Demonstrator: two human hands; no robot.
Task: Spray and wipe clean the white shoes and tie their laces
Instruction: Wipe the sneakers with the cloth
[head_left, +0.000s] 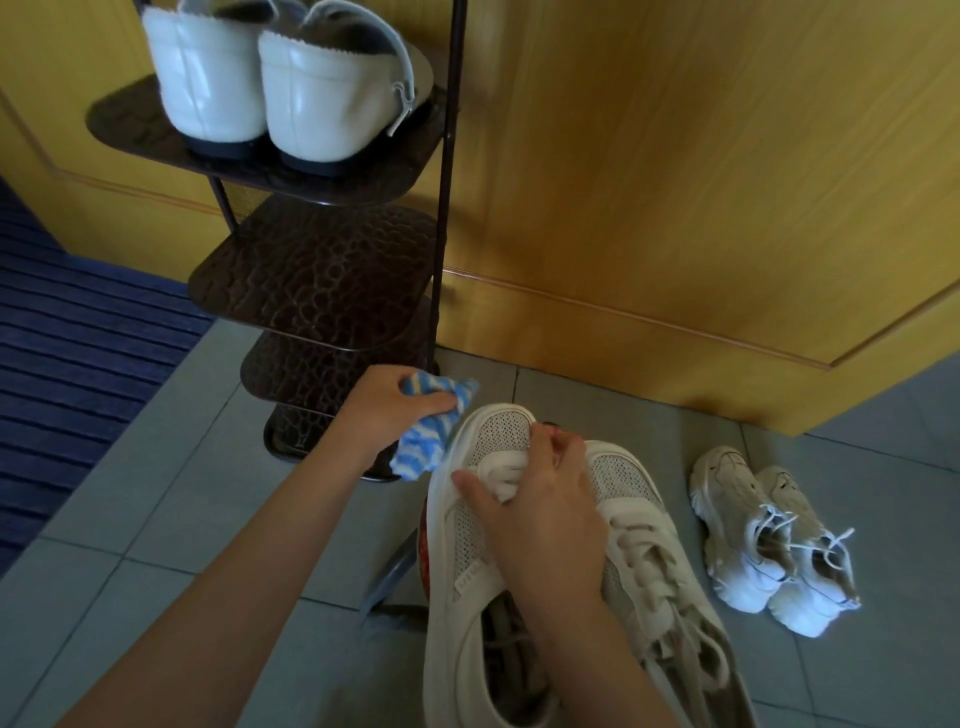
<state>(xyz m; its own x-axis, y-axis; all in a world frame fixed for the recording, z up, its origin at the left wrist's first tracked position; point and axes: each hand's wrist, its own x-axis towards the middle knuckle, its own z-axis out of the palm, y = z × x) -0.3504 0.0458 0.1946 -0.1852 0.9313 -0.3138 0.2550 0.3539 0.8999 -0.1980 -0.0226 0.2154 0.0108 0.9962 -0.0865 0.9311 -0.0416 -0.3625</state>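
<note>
The left forearm comes in from the lower left and slants up to the right with a straight wrist, so the left hand sits just past the toe of the shoe. The right forearm enters from the bottom edge and runs along the shoes, and the right hand comes down on top of them.

The shoe's long axis runs away from the person, with its toe toward the door and its heel at the bottom edge. A second shoe lies parallel to it, touching its right side. Both are over the near middle of the floor; whether they rest on the tiles cannot be told.

The left hand's fingers are curled tight round a bunched blue-and-white cloth, which touches the left rim of the shoe's toe. The right hand grips the laces near the shoe's front, its thumb flat on the shoe's left side. The hands are apart, with the toe between them.

A pair of sneakers stands on the floor to the right, near the door. A rack stands against the door at the left, with a glossy pair on its top shelf. A blue mat lies along the floor's left edge.
</note>
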